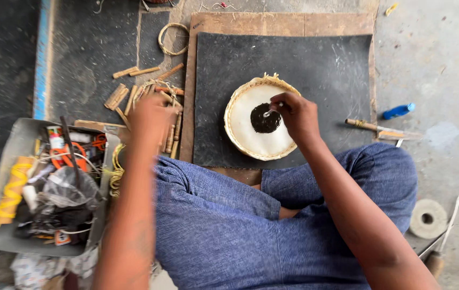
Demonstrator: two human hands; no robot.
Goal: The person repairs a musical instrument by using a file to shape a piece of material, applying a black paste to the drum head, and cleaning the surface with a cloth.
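A round white drum skin [261, 118] with a woven straw-coloured rim lies on a black mat [315, 64]. A black paste patch [265, 121] sits at its centre. My right hand [296, 115] pinches a small pale tool whose tip touches the black patch. My left hand [151, 115] reaches out to the left over a heap of small wooden pegs [170, 115] and cord; the hand is blurred, and its grip cannot be made out.
A grey box [47, 188] of tools, cord and scissors stands at the left. A knife-like tool [382, 130] and a blue tube [399, 111] lie right of the mat. A woven ring [171, 38] lies at the top, a round stone disc [427, 218] at the right.
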